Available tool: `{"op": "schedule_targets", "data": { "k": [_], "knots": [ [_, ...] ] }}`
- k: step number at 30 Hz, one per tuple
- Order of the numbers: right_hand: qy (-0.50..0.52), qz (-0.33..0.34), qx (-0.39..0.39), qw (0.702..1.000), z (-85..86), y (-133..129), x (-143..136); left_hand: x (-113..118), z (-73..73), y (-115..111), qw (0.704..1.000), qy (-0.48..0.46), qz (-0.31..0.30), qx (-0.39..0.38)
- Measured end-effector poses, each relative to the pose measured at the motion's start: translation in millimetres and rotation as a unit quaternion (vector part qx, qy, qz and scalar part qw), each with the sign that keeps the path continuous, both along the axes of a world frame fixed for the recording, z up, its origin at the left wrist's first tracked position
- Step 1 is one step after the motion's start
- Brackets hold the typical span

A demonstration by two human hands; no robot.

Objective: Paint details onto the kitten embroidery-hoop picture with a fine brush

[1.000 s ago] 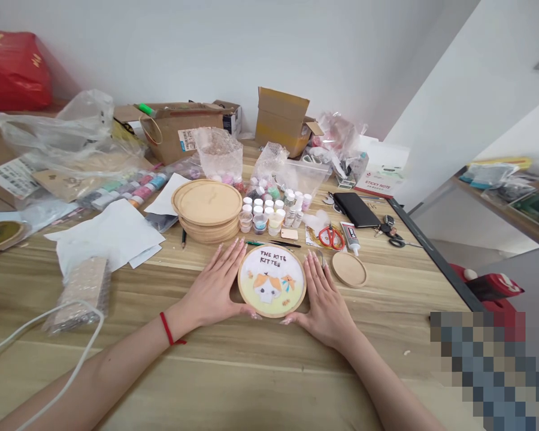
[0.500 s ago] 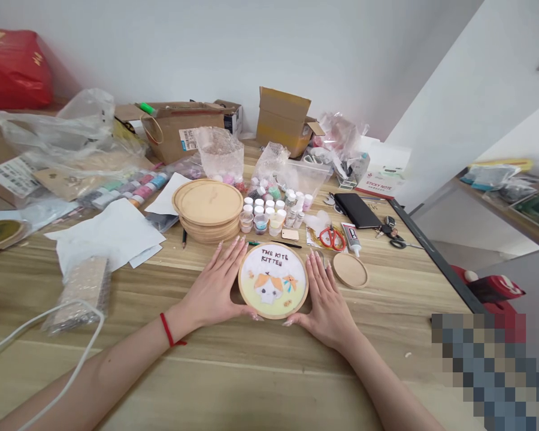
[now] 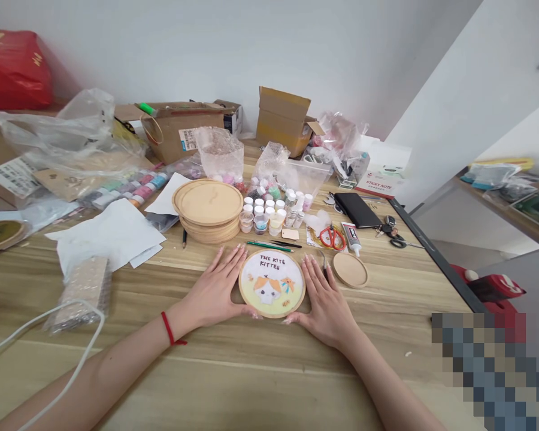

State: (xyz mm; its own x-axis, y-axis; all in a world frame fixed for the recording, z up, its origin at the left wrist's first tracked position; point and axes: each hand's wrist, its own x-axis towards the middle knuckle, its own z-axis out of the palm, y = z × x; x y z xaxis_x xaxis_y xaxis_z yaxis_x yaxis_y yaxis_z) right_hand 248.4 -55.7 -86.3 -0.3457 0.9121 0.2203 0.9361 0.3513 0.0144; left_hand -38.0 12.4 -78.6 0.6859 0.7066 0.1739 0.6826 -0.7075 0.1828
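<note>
A small round wooden plate [image 3: 272, 284] lies on the table between my hands. Its white and yellow face shows an orange-and-white cat, a small orange kite-like figure with blue strips, and dark lettering at the top. My left hand [image 3: 219, 286] is at its left side, fingers stretched out flat and thumb tip by the lower rim. On the other side rests my right hand [image 3: 327, 304], also with fingers extended and thumb close to the lower rim. A thin dark-handled tool [image 3: 324, 263] sticks out beside my right fingers, partly hidden by them.
Behind the plate stand stacked round wooden plates [image 3: 210, 206] and several white-capped jars [image 3: 269, 209]. A bare wooden plate [image 3: 350, 269], red-handled pliers [image 3: 332, 237], a glue tube [image 3: 351, 238] and a black wallet [image 3: 357, 209] are at right. Paper [image 3: 112, 236] and a white cable [image 3: 87, 353] lie left.
The plate's far edge has lowered from a slight tilt to lie flatter on the table. More of the green pencil and the thin tool now shows. Both hands have barely moved.
</note>
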Motion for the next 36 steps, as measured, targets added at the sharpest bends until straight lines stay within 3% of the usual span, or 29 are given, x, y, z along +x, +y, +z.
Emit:
{"op": "schedule_targets", "data": {
  "k": [36],
  "knots": [
    [0.002, 0.004, 0.0, 1.0, 0.4, -0.8, -1.0, 0.0, -2.1, -0.5, 1.0, 0.003, 0.008, 0.006]
  ]
}}
